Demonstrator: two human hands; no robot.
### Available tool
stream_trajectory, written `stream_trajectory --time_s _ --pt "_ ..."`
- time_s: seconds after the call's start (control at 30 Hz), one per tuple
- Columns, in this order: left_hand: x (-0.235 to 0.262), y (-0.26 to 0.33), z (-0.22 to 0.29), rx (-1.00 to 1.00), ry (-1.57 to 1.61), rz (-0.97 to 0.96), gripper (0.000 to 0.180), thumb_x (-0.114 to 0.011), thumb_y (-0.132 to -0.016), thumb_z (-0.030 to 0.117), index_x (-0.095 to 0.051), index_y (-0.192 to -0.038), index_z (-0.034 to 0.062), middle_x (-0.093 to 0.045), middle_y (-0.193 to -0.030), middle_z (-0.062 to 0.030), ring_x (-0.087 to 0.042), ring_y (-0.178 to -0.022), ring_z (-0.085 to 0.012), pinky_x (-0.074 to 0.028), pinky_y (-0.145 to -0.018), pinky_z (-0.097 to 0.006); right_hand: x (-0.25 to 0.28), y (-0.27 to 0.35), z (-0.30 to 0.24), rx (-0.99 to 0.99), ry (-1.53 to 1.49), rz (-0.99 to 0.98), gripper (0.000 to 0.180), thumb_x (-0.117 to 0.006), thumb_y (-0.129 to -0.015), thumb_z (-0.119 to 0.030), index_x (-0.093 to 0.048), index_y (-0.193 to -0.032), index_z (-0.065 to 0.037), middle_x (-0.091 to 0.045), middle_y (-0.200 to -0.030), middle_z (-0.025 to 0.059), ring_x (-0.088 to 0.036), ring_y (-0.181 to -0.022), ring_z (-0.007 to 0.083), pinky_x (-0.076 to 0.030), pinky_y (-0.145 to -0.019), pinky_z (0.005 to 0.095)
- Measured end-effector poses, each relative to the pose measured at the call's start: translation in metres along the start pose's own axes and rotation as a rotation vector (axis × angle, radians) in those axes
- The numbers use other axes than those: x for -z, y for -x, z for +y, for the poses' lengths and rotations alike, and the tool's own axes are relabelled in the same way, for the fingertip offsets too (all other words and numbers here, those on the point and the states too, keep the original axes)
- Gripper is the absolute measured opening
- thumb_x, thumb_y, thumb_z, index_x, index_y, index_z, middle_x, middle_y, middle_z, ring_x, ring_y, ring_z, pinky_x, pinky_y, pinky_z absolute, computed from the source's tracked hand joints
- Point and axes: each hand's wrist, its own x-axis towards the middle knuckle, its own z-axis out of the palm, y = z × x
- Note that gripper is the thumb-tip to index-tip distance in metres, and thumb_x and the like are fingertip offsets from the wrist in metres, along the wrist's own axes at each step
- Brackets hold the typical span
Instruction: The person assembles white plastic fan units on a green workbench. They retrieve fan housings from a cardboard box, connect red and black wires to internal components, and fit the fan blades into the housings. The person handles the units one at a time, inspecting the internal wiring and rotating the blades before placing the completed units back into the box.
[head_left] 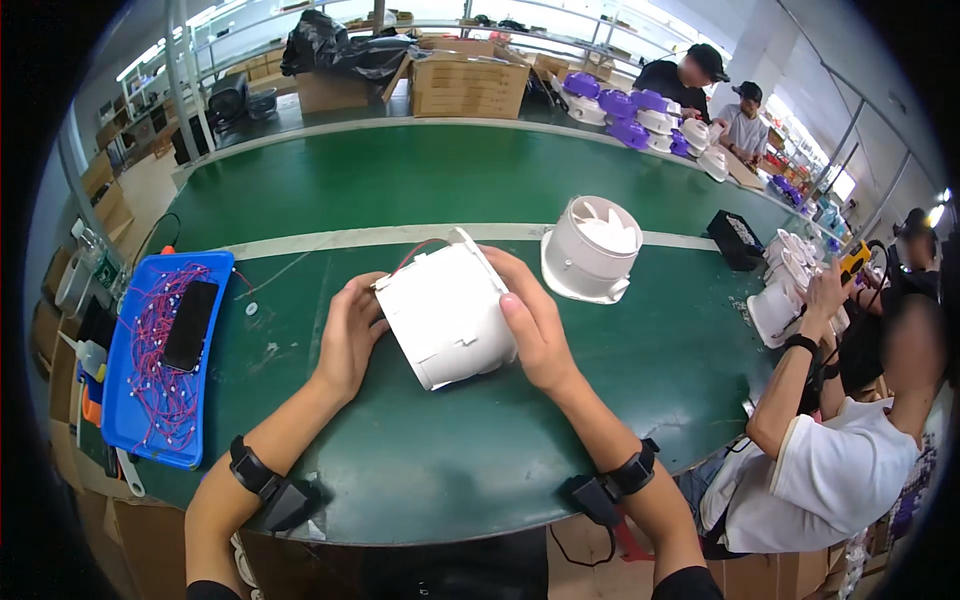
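Note:
A white round plastic fan housing (445, 310) is tilted on its side between my two hands, above the green table. My right hand (535, 325) grips its flanged rim on the right, thumb on the near face and fingers behind. My left hand (352, 332) curls at the housing's left edge, its fingertips by a thin red wire that runs up over the top. The inside of this housing is turned away from view. Behind it to the right, a second white fan housing (590, 265) stands upright on its flange, with white blades showing in its open top.
At left lies a blue tray (113, 400) with tangled red wires (150, 350) and a black phone (190, 325). A small white washer (251, 309) sits beside it. A black parts bin (735, 240) is at right, near a co-worker (840, 460) holding a yellow tool (854, 262). Purple-and-white housings (628, 105) are piled behind.

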Motion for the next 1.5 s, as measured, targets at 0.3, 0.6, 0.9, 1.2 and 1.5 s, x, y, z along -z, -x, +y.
stream_trajectory --time_s 0.3,0.6,0.9,1.2,1.5 --pt "0.003 -0.002 -0.002 0.074 -0.116 0.048 0.006 -0.046 -0.088 0.007 -0.052 -0.086 0.0085 -0.054 -0.089 0.0000 -0.053 -0.085 -0.0096 -0.044 -0.080 -0.027 0.000 0.001 -0.002 -0.228 -0.145 0.191 0.049 -0.030 -0.106 -0.031 -0.056 -0.124 0.007 -0.060 -0.121 0.0166 -0.056 -0.112 0.0231 -0.039 -0.101 0.0313" --pt "-0.001 0.003 -0.001 0.017 -0.162 -0.016 0.004 -0.044 -0.083 0.006 -0.047 -0.084 0.0085 -0.052 -0.092 -0.0044 -0.051 -0.090 -0.0148 -0.044 -0.071 -0.029 0.001 0.003 0.024 -0.517 -0.818 0.489 0.055 -0.029 -0.105 -0.042 -0.042 -0.139 0.000 -0.050 -0.138 0.0150 -0.049 -0.128 0.0252 -0.039 -0.107 0.0402" --pt "-0.006 0.001 -0.004 0.047 -0.222 0.059 0.014 -0.049 -0.089 0.009 -0.056 -0.100 0.0056 -0.058 -0.097 -0.0031 -0.053 -0.086 -0.0106 -0.044 -0.070 -0.027 -0.005 0.004 0.023 -0.649 -0.750 0.348 0.045 -0.033 -0.105 -0.030 -0.041 -0.142 -0.006 -0.048 -0.141 0.0114 -0.047 -0.130 0.0255 -0.040 -0.107 0.0446" --pt "-0.004 0.001 0.002 0.112 -0.164 0.041 0.039 -0.048 -0.090 0.009 -0.056 -0.126 -0.0025 -0.065 -0.113 -0.0095 -0.063 -0.101 -0.0153 -0.050 -0.087 -0.029 -0.005 0.004 0.014 -0.508 -0.640 0.299 0.045 -0.036 -0.104 -0.027 -0.042 -0.143 -0.006 -0.049 -0.140 0.0118 -0.046 -0.130 0.0217 -0.039 -0.106 0.0377" --pt "0.009 -0.003 -0.002 0.097 -0.118 -0.005 0.041 -0.041 -0.083 0.006 -0.059 -0.119 -0.0008 -0.065 -0.096 -0.0066 -0.059 -0.080 -0.0119 -0.047 -0.070 -0.026 -0.010 0.002 0.013 -0.510 -0.601 0.327 0.045 -0.038 -0.104 -0.028 -0.044 -0.141 -0.003 -0.050 -0.139 0.0130 -0.046 -0.129 0.0220 -0.037 -0.107 0.0351"
